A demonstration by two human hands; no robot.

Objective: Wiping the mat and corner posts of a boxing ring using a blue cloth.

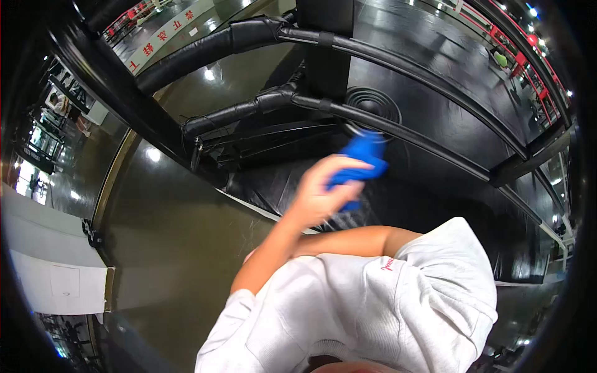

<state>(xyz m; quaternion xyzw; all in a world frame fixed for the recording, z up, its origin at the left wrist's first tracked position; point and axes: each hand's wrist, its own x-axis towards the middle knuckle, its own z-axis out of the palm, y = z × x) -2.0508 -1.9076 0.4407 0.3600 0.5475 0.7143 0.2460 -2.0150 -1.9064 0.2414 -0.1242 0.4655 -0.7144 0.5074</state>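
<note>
A bunched blue cloth (361,161) is gripped in my left hand (319,189), fingers curled over it and thumb below. Both are blurred. The cloth appears just below the lower black padded rail (373,116); whether it touches the rail I cannot tell. My right arm (350,240) lies across my body, passing behind the left forearm. Only a sliver of my right hand (250,254) shows past that forearm, so its fingers are hidden. Close behind the cloth, a dark round object with concentric rings (371,105) lies on the black mat (433,158).
An upper padded rail (410,63) runs above the lower one, meeting a black upright pad (325,60). A thick black post (116,88) slants at left. A white cabinet (58,279) stands on the shiny floor (177,224). A person (67,109) is farther off.
</note>
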